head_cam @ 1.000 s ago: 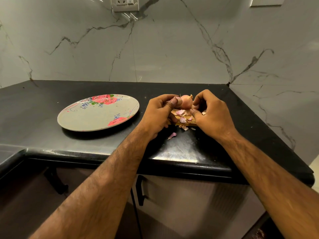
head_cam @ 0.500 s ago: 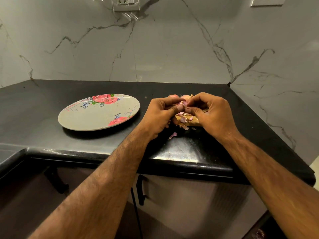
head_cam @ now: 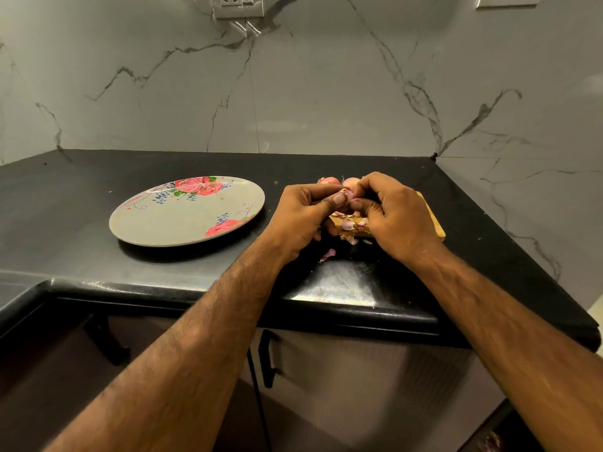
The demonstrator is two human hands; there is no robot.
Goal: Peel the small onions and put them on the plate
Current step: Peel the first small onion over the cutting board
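A small pink onion [head_cam: 346,194] is held between both hands above a wooden board [head_cam: 432,220]. My left hand [head_cam: 303,220] grips it with thumb and curled fingers. My right hand [head_cam: 391,216] pinches it from the other side. Most of the onion is hidden by the fingers. Two more small onions [head_cam: 329,181] lie just behind my hands. Pink peel scraps [head_cam: 350,225] lie on the board and one scrap [head_cam: 328,255] on the counter. The grey plate [head_cam: 176,220] with red roses sits to the left, with nothing on it.
The black counter [head_cam: 81,197] runs into a corner of marble walls. Its front edge [head_cam: 326,305] is close below my wrists, with cabinet doors and a black handle [head_cam: 266,360] under it. A wall socket [head_cam: 236,4] is at the top.
Both hands have closed in together around one onion, lifting it slightly off the board; a second ago they were apart with an onion visible between them.
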